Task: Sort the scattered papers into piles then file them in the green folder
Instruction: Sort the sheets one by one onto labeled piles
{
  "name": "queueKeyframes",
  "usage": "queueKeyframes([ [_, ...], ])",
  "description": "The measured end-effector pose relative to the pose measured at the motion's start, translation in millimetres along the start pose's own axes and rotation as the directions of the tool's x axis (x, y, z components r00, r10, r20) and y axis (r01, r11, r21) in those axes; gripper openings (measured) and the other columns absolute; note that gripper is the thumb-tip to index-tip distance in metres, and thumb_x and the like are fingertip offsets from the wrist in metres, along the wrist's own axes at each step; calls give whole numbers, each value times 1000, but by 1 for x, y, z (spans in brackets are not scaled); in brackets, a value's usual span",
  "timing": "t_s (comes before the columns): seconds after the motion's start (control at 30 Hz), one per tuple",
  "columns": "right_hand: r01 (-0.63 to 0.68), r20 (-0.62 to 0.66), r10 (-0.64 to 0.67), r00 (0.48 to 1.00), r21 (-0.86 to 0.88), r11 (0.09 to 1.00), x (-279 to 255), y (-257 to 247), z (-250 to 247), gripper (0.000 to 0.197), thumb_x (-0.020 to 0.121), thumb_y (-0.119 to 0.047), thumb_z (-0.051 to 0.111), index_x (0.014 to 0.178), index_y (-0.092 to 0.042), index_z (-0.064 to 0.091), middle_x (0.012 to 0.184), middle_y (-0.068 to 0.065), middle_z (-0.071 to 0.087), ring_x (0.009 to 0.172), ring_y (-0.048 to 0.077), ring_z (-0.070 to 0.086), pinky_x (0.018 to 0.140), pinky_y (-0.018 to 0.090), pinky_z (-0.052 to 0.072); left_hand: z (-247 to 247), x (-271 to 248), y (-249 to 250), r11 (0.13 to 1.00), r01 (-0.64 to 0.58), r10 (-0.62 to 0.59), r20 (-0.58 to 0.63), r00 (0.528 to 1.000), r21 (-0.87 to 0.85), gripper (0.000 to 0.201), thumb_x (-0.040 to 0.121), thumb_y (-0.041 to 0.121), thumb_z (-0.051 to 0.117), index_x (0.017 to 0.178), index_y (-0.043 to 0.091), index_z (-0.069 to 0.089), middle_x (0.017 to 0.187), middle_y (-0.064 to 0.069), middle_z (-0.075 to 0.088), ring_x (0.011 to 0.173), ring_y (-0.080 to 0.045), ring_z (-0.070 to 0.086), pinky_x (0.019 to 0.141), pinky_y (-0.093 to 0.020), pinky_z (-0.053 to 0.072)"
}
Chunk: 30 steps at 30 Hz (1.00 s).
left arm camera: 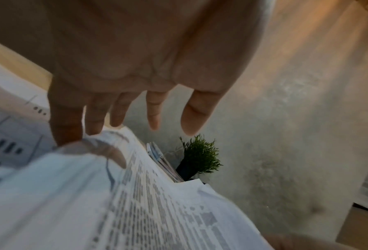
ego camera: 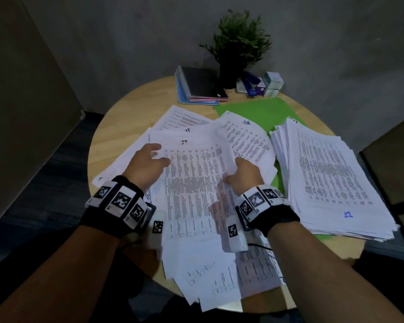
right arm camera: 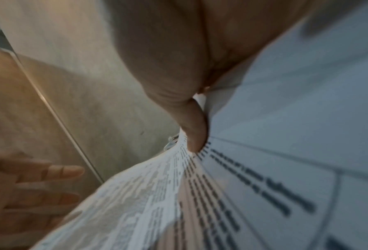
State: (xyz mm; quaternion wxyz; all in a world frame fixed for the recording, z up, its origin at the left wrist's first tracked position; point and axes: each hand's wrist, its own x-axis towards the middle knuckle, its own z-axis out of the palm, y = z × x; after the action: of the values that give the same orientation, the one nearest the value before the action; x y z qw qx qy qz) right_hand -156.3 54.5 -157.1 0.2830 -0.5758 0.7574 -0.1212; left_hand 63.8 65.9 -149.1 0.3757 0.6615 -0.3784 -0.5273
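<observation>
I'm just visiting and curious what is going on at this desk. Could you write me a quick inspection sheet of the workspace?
Surface: round wooden table, mostly covered by paper.
Job's things: green folder lying open at the far right; tall paper pile resting on it; scattered papers across the middle and near edge.
Clutter: potted plant, stacked notebooks, stapler and small boxes at the back.
Hands: right hand grips a lifted sheet; left hand is open, fingers spread beside that sheet.
Cables: thin black cable near the right wrist.
Surroundings: grey wall, dark carpet.
</observation>
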Motion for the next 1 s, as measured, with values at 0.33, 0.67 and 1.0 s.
queueKeyframes([
  [0.33, 126, -87, -93, 992, 594, 794, -5, 20, -51, 25, 86, -9, 68, 107, -22, 65, 99, 2, 72, 93, 24, 67, 90, 43, 52, -11, 6, 9, 992, -48, 53, 40, 998, -118, 69, 93, 17, 64, 150, 27, 25, 138, -6, 47, 112, -22, 56, 88, -40, 52],
  [0.67, 53, 29, -145, 989, 845, 532, -4, 2, -35, 26, 92, 1, 56, 109, -17, 61, 106, 2, 69, 95, 18, 66, 86, 34, 50, -28, 4, 5, 917, -47, 105, 126, 986, -397, 35, 92, 1, 58, 126, 11, 59, 122, -14, 66, 108, -32, 65, 92, -51, 52],
  [1.0, 127, 34, -216, 976, 717, 686, -4, -31, -18, 16, 82, -11, 73, 96, -10, 66, 99, 9, 72, 90, 29, 68, 83, 42, 54, -43, 9, -5, 960, -261, 252, -97, 963, -98, 44, 93, 0, 57, 130, 22, 56, 115, 6, 65, 109, -19, 62, 99, -41, 48],
])
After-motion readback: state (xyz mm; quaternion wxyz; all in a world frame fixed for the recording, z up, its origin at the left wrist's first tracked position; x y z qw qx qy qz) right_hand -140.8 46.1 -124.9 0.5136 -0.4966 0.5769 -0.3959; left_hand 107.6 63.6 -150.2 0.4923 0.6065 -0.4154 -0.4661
